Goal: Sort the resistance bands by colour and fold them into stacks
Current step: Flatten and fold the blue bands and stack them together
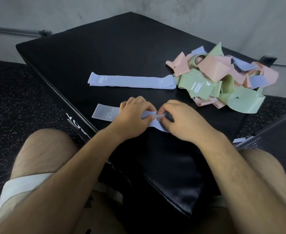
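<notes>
Grey concrete walls back the black pad [122, 48] you work on. The blue band [105, 113] lies under your hands. Your left hand [133, 114] and right hand [177, 119] both pinch it mid-length, knuckles up, fingertips nearly meeting. You seem mid-fold; next, lay it squarely on the blue stack [132, 82] just beyond. The mixed pile [223, 78] waits beyond your right hand.
</notes>
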